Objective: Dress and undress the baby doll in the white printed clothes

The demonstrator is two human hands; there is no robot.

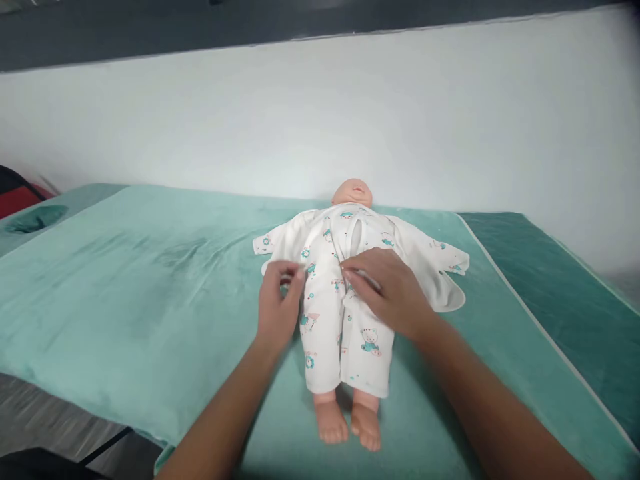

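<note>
A baby doll (353,193) lies on its back, its head toward the wall and its bare feet (366,427) toward me. It wears a white printed baby top (320,230) with the sleeves spread and white printed trousers (367,363). The top's front is split, and one panel (445,293) lies out to the right. At the doll's left-hand side in view, my left hand (279,303) is closed, thumb and forefinger together beside the cloth. My right hand (393,287) pinches over the doll's middle, fingertips at the clothing. What either hand holds is too small to tell.
A pale green plush cover (125,300) lies over the bed, with a darker green strip (555,287) on the right. Behind the doll's head rises a white wall (250,120). Something red and black (20,197) stands at the far left.
</note>
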